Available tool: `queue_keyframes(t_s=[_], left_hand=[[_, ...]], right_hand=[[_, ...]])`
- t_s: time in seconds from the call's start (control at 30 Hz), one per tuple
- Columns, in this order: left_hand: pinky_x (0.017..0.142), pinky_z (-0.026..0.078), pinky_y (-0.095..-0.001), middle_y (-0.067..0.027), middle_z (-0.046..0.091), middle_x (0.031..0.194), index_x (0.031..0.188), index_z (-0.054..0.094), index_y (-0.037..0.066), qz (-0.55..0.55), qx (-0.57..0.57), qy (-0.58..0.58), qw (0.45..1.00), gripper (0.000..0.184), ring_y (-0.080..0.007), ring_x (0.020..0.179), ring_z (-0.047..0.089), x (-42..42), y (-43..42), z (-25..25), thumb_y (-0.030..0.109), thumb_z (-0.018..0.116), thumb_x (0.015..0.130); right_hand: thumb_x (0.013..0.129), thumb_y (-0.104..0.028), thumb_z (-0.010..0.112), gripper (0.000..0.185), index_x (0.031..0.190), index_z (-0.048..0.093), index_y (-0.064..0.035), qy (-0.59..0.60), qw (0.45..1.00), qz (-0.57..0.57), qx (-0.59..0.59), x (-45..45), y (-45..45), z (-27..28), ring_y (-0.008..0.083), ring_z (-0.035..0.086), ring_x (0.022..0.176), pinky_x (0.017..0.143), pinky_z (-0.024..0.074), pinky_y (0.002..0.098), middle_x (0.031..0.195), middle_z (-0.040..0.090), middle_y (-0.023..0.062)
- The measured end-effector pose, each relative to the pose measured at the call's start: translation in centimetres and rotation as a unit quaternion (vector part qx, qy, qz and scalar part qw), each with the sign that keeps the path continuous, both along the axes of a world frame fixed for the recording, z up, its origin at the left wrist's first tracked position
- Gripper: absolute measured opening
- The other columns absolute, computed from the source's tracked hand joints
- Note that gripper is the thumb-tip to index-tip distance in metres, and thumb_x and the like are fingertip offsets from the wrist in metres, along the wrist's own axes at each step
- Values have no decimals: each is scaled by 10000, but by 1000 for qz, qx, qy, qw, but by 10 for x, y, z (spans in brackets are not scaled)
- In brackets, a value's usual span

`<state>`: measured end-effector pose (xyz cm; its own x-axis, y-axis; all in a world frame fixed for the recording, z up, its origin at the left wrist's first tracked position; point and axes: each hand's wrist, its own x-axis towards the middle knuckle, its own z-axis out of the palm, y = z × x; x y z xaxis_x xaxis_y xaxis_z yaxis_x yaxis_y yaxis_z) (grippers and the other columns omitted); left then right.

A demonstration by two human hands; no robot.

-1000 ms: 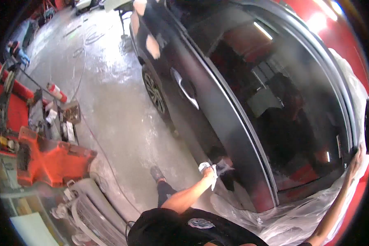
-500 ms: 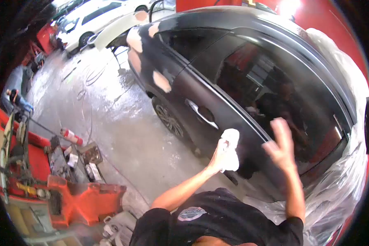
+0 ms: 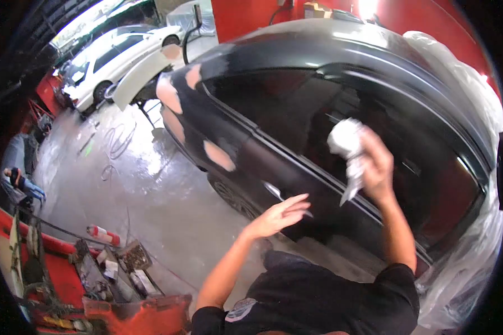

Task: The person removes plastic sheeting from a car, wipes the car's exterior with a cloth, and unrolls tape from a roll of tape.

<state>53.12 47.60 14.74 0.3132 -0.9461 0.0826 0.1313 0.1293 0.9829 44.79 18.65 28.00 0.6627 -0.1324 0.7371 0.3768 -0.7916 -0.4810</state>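
My right hand (image 3: 379,163) grips a crumpled white cloth (image 3: 346,138), which hangs down from the fingers in front of the dark car window (image 3: 296,106). Whether the cloth touches the glass I cannot tell. My left hand (image 3: 278,216) has its fingers stretched out and holds nothing. It is near the door handle (image 3: 273,191), covering part of it. The black car (image 3: 257,167) has a dull finish, with several pinkish filler patches (image 3: 219,156) on its rear side. Its rear wheel (image 3: 232,196) is partly hidden below the body.
Clear plastic sheeting (image 3: 458,290) covers the car's right end. Behind me on the left stand a red cart (image 3: 134,315) and boxes of tools (image 3: 114,268). A white car (image 3: 114,58) is farther back; a person (image 3: 22,181) sits at far left. Hoses (image 3: 117,142) lie on the floor.
The white cloth has passed from my left hand to my right and is now higher, before the window. My left hand has opened and moved nearer the handle. The view has shifted.
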Motion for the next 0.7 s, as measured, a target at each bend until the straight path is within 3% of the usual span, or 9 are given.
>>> queue_keyframes(t_s=[0.13,0.23,0.27,0.3,0.4,0.43,0.57,0.63,0.7], left_hand=[[1048,471,-371,-188,602,1378,1462,478,17,279,229,-85,929,567,-249,1251,592,101,118,-89,313,619,1000],[1032,471,-425,-232,646,1291,1319,598,-32,561,431,-187,681,528,-336,1220,611,125,286,-258,326,646,933],[1001,484,-441,-235,659,1256,1313,594,-49,654,364,-90,657,513,-351,1154,631,113,357,-338,287,631,928],[972,494,-444,-200,681,1155,1249,621,-49,734,375,139,549,448,-324,1049,650,84,405,-382,268,617,932],[521,532,-424,-145,644,922,1146,609,66,760,256,411,433,305,-277,654,618,-42,452,-379,309,535,977],[537,529,-421,-142,643,913,1125,615,65,748,287,431,415,307,-272,666,617,-60,453,-375,321,539,975],[603,519,-409,-131,639,878,1042,637,60,581,487,349,551,331,-249,713,614,-51,447,-394,371,554,967],[636,515,-403,-125,637,861,1001,649,57,362,625,34,690,352,-237,737,613,-21,455,-415,396,561,963],[669,510,-397,-119,635,844,959,660,54,246,617,-233,710,377,-226,760,612,21,478,-443,421,569,958]], right_hand=[[879,-32,401,545,1398,554,28,-143,979,-142,-19,57,-80,125,291,542,1308,1140,372,384,1384,594,201],[947,-79,407,512,1438,539,-18,-221,956,-182,-66,95,-120,183,266,555,1297,1103,401,354,1401,588,194],[949,-87,413,512,1443,540,-34,-214,945,-219,-112,105,-126,191,267,558,1295,1104,401,359,1404,590,187],[951,-95,419,513,1447,541,-51,-204,932,-254,-157,116,-129,197,268,562,1293,1106,401,364,1407,591,179],[974,-159,455,465,1419,568,-83,-55,897,-360,-252,155,-146,198,318,586,1259,1090,415,394,1379,606,184],[981,-171,463,446,1400,578,-73,56,881,-391,-259,171,-161,191,331,588,1251,1082,420,401,1364,609,195],[1000,-201,491,360,1272,627,-9,162,848,-391,-319,233,-143,179,376,593,1206,1040,440,429,1264,635,238],[984,-176,512,346,1254,633,3,160,852,-360,-345,269,-135,172,377,600,1193,1034,442,424,1237,647,241],[973,-161,524,345,1256,635,1,176,862,-332,-340,312,-94,166,380,599,1192,1034,443,427,1236,650,243]])
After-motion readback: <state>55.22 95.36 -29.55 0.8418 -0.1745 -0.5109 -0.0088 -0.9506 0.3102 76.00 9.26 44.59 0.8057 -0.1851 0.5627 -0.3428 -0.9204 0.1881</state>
